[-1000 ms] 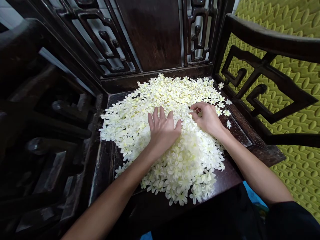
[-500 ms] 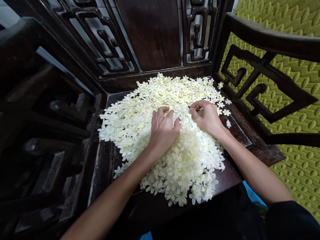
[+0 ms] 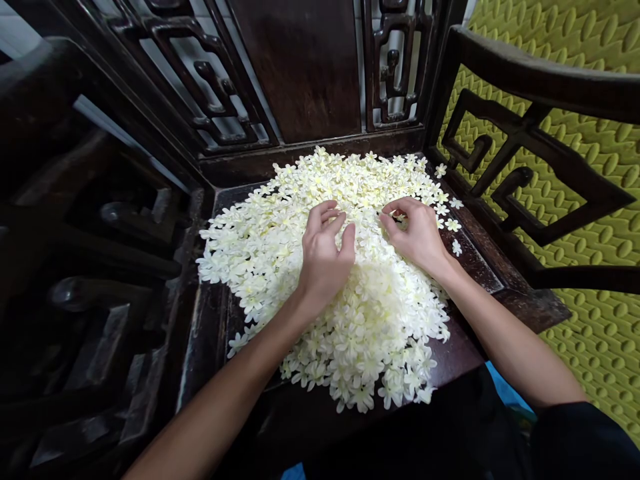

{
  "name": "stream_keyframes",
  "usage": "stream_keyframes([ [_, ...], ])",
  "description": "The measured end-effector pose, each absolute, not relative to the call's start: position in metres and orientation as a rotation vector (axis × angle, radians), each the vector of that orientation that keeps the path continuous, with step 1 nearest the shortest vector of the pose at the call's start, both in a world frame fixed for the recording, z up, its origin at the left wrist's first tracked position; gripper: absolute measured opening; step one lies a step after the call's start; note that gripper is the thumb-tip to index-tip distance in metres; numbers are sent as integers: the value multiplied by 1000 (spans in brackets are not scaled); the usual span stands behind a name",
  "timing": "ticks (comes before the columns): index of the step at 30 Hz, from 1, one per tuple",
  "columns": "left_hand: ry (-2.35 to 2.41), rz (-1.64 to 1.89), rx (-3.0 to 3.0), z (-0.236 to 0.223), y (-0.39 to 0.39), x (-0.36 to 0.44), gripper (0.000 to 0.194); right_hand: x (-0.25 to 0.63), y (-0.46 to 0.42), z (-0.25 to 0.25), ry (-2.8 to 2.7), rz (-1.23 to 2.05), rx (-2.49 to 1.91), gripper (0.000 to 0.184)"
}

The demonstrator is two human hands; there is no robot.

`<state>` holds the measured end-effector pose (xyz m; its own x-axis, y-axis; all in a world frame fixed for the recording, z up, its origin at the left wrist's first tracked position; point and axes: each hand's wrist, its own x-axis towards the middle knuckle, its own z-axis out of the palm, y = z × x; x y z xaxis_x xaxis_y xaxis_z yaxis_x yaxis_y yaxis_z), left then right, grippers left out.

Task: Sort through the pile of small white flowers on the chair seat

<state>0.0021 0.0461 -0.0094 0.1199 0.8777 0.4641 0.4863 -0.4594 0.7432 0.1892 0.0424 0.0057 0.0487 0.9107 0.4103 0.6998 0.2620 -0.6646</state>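
Observation:
A broad heap of white artificial flowers (image 3: 270, 247) with pale yellow centres covers most of a dark wooden chair seat (image 3: 453, 357). Over the middle of the heap is my left hand (image 3: 327, 250), its fingers curved and its thumb held apart, with nothing visible in it. A short distance to the right, my right hand (image 3: 413, 233) has thumb and index finger brought together in a pinch low over the flowers. Whatever lies between those fingertips is too small to make out; a tiny dark spot shows beside them.
Behind the heap rises the chair's carved dark back (image 3: 305, 73). An openwork armrest (image 3: 533, 140) stands on the right, with yellow-green textured fabric (image 3: 600, 253) beyond it. Dark carved wood (image 3: 100, 253) fills the left. A few loose flowers (image 3: 453, 225) lie near the right armrest.
My left hand's spread fingers have drawn together and curled, and the hand has turned slightly, thumb more upright. My right hand stays nearly in place in its pinch. The heap looks unchanged.

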Motion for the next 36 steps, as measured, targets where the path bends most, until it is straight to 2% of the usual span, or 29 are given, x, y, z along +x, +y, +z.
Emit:
stream_keyframes([
  [5, 1161, 1692, 1882, 3, 44, 6, 15, 186, 40, 13, -1611, 367, -1415, 12],
  [10, 1084, 1746, 1776, 13, 39, 8, 11, 184, 38, 19, -1514, 811, -1072, 22],
  [13, 1038, 1706, 1766, 16, 37, 9, 12, 182, 37, 20, -1427, 943, -927, 24],
  [20, 1005, 1485, 1554, 14, 38, 10, 13, 181, 35, 20, -1347, 1012, -830, 21],
  [26, 855, 1421, 1176, 11, 42, 10, 23, 183, 36, 23, -1274, 1160, -812, 31],
  [36, 701, 1282, 1018, 13, 43, 8, 16, 183, 36, 23, -1223, 1216, -804, 36],
])
